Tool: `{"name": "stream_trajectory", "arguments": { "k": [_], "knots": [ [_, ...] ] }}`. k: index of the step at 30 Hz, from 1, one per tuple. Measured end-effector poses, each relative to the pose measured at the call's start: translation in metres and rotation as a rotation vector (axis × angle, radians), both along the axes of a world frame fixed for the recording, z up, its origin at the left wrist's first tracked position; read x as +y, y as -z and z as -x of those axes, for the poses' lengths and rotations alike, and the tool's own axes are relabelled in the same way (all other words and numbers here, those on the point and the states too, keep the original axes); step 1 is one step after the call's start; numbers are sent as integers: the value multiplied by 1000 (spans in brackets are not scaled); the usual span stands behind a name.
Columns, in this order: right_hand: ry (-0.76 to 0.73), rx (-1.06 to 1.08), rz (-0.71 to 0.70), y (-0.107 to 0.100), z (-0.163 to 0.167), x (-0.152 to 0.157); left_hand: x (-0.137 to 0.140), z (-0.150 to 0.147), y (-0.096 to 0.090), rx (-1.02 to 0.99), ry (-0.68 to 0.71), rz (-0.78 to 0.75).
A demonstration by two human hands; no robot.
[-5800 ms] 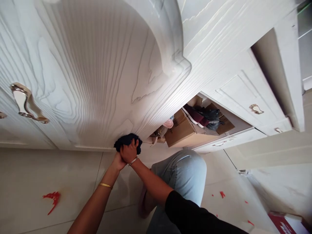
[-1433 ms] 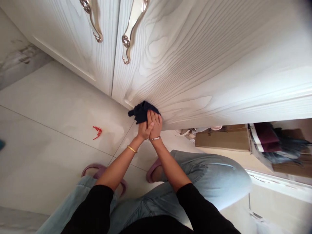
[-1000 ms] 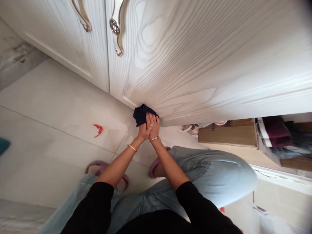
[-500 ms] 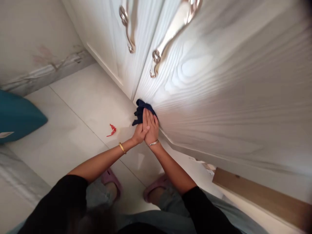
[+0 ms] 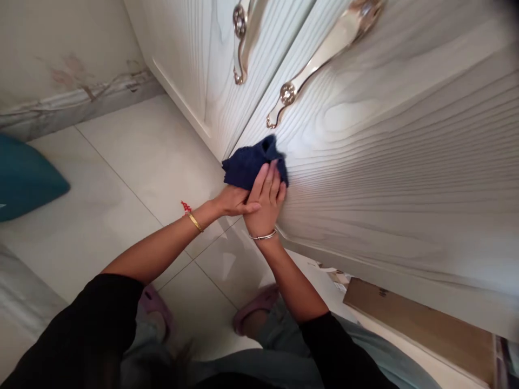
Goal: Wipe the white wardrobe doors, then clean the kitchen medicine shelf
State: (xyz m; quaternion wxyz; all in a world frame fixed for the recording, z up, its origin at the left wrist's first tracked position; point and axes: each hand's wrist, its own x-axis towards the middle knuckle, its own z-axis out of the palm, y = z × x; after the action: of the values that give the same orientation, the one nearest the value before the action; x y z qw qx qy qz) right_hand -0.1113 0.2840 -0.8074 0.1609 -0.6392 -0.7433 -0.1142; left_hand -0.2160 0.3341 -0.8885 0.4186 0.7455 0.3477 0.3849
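A dark blue cloth (image 5: 245,166) lies bunched against the lower part of the white cabinet door (image 5: 344,178), near the gap between two doors. My right hand (image 5: 265,197) is pressed on the cloth with its fingers stretched upward and nearly together, holding it to the door. A silver bangle circles that wrist. My left hand (image 5: 233,201) touches the cloth's lower edge from the left. Its thumb lies across the right hand, while its other fingers are hidden behind the cloth and the right hand. A gold bracelet (image 5: 194,221) is on the left wrist.
Two ornate handles, the left one (image 5: 240,43) and the right one (image 5: 290,92), stick out above my hands. A teal object (image 5: 30,178) stands on the tiled floor (image 5: 121,140) at left. Behind my left wrist lies a red piece (image 5: 186,207). A brown box (image 5: 421,329) sits lower right.
Both hands and the cloth have shifted up and right in view, and more of the cloth shows. The view itself has shifted, with the handles now further right.
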Motion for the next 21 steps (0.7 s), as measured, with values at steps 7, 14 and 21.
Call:
{"name": "stream_trajectory", "arguments": {
  "k": [7, 14, 21],
  "knots": [
    [5, -41, 362, 79, 6, -11, -32, 8, 72, 254, -48, 123],
    [113, -32, 277, 104, -30, -49, -67, -33, 71, 135, 14, 115],
    [427, 42, 182, 141, -95, -136, -133, -96, 60, 151, 147, 122]
  ]
}}
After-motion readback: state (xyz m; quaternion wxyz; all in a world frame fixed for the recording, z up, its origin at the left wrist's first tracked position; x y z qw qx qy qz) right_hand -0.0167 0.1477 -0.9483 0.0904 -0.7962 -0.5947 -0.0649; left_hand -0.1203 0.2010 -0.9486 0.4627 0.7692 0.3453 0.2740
